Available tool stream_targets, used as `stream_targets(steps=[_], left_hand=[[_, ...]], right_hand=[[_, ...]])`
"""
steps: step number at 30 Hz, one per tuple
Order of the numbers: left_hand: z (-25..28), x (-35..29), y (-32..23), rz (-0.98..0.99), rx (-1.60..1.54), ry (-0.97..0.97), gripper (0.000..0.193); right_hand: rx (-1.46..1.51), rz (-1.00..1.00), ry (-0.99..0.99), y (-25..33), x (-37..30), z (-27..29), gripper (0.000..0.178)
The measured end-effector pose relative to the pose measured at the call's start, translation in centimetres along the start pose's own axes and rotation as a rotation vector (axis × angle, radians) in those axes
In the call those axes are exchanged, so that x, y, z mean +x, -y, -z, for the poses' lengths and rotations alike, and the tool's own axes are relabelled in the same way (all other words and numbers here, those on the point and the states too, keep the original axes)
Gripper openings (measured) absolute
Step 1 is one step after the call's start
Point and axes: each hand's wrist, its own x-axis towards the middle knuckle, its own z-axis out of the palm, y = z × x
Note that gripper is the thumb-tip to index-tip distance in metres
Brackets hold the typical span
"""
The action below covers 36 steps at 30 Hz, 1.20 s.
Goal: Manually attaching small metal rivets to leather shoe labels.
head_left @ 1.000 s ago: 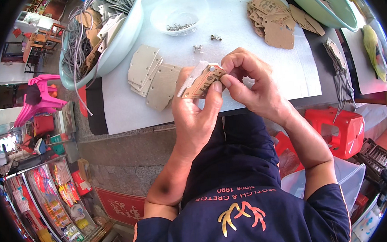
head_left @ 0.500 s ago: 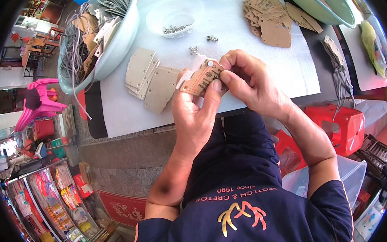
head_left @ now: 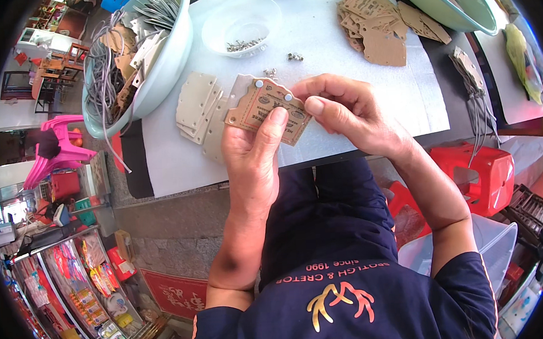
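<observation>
A brown printed tag (head_left: 252,113) with scalloped edges is in my left hand (head_left: 249,161), thumb pressed on its face. A pale grey piece shows behind it. Two silver studs sit along its upper edge, and a small hole shows at its left corner. My right hand (head_left: 361,117) is at the tag's right edge, thumb and index finger drawn together; what is between them is hidden. Just beyond the hands lie loose studs (head_left: 270,74) and another small cluster of studs (head_left: 295,57). Blank grey tags (head_left: 198,102) lie fanned out left of my left hand.
A clear plastic bowl (head_left: 213,33) holding studs stands behind. At the far right is a pile of brown tags (head_left: 375,29). Light green basins stand at left (head_left: 175,66) and right (head_left: 461,12). Corded tags (head_left: 468,73) hang near the right table edge, above a red stool (head_left: 486,175).
My left hand has shifted left and turned the tag, so its printed face shows more fully, with two studs visible instead of one. My right fingers stay by its right edge.
</observation>
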Motion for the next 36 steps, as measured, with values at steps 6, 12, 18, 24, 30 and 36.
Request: stream_targets(steps=[6, 12, 18, 24, 30, 36], left_hand=[[0.0, 0.0, -0.3, -0.039, 0.006, -0.006, 0.031], [-0.2, -0.3, -0.8, 0.017, 0.072, 0.018, 0.030], [0.1, -1.5, -0.4, 0.016, 0.143, 0.038, 0.030], [0.5, -2.9, -0.2, -0.065, 0.130, -0.094, 0.030], [1.4, -3.0, 0.4, -0.199, 0.014, -0.101, 0.025], [1.3, -2.9, 0.3, -0.182, -0.008, -0.114, 0.023]], right_hand=[[-0.063, -0.027, 0.028, -1.3, -0.1, 0.2, 0.023], [-0.001, -0.038, 0.007, -1.0, 0.0, 0.2, 0.022], [-0.136, -0.020, -0.023, -1.1, -0.4, 0.0, 0.017], [-0.428, 0.263, 0.063, -0.5, 0.1, -0.3, 0.010], [-0.737, 0.272, -0.104, 0.2, 3.2, 1.3, 0.009], [-1.014, 0.346, -0.075, -0.4, 5.5, 0.6, 0.018]])
